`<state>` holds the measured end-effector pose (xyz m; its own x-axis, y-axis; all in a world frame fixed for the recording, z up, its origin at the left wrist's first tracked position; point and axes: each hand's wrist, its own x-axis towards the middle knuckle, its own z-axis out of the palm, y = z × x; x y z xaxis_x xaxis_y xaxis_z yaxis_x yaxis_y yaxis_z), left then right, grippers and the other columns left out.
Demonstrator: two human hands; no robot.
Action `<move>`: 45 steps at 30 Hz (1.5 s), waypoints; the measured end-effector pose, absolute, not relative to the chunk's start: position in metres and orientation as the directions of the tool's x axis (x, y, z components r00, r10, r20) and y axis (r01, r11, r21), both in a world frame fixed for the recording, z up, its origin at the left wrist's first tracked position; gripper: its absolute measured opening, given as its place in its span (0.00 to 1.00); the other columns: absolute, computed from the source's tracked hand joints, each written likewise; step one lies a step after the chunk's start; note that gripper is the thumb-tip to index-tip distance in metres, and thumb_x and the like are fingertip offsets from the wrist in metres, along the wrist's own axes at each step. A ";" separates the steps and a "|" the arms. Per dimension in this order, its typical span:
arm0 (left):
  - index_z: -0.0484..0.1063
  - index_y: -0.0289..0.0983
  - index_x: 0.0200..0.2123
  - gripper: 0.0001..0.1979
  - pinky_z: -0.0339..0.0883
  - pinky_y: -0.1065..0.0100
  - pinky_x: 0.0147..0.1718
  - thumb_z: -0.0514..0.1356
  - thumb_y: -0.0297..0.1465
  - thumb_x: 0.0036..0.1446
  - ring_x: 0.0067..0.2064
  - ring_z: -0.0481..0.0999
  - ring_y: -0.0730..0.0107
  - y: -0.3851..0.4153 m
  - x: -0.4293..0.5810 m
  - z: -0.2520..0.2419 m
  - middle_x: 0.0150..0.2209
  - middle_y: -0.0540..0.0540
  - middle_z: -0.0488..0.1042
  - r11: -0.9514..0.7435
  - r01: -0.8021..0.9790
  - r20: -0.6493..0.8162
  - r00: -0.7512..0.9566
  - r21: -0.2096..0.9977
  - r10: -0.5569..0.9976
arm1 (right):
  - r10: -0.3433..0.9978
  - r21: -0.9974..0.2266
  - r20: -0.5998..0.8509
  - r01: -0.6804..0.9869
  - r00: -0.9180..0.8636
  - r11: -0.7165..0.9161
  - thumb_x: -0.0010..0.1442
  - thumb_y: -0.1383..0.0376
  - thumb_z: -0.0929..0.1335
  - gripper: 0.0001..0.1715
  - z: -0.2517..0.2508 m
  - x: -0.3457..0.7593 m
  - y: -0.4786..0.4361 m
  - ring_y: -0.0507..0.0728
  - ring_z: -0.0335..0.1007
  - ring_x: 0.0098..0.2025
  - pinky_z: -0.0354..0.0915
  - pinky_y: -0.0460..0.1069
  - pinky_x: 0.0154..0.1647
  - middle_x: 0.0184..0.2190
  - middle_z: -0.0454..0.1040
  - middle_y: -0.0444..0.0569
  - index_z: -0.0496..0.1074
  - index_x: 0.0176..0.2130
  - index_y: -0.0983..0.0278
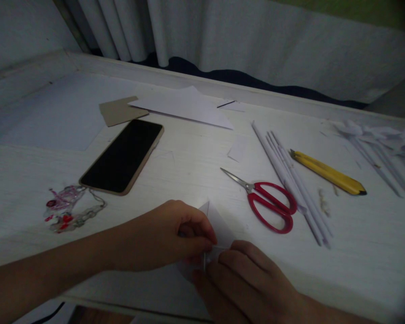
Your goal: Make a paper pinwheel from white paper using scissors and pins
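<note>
A small sheet of white paper (219, 222) with cut or folded flaps lies near the front edge of the table, partly covered by both hands. My left hand (178, 236) has its thumb and index finger pinched together on a flap of this paper. Close beside it, my right hand (246, 283) bends over the paper's right side, fingers curled and pressed on it. The right fingertips are partly hidden. Just beyond the hands lies a pair of scissors (249, 188) with red handles, blades pointing left.
On the left are a black-screened phone (123, 155) with a beaded charm (67, 216), and a brown card (119, 110). Folded white paper (185, 105) lies behind. Rolled paper sticks (286, 175), a yellow utility knife (329, 171) and several paper pinwheels (381, 139) lie on the right.
</note>
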<state>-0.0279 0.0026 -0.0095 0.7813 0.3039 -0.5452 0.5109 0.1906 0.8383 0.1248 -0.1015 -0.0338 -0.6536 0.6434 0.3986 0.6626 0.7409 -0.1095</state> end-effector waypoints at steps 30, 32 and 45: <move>0.71 0.34 0.35 0.11 0.64 0.77 0.26 0.55 0.26 0.46 0.29 0.73 0.73 0.012 -0.021 0.002 0.28 0.48 0.75 -0.098 0.589 -0.551 0.794 0.802 0.257 | 0.464 0.199 0.490 0.613 -0.738 0.765 0.56 0.72 0.59 0.13 -0.032 0.129 -0.105 0.54 0.71 0.35 0.69 0.46 0.36 0.32 0.76 0.43 0.72 0.36 0.67; 0.72 0.35 0.35 0.11 0.64 0.77 0.26 0.53 0.26 0.47 0.29 0.73 0.73 0.012 -0.021 0.007 0.29 0.49 0.75 -0.200 0.596 -0.540 0.796 0.778 0.273 | 0.471 0.203 0.482 0.617 -0.739 0.761 0.57 0.73 0.59 0.15 -0.032 0.129 -0.104 0.53 0.71 0.36 0.69 0.46 0.36 0.33 0.76 0.43 0.72 0.37 0.66; 0.69 0.37 0.29 0.08 0.59 0.80 0.16 0.52 0.32 0.50 0.20 0.68 0.79 0.018 -0.024 0.002 0.22 0.52 0.70 -0.035 0.643 -0.619 0.750 0.765 0.234 | 0.645 -0.069 0.497 0.715 -0.580 0.696 0.57 0.77 0.58 0.16 -0.018 0.129 -0.102 0.51 0.70 0.30 0.67 0.46 0.28 0.27 0.76 0.43 0.72 0.32 0.66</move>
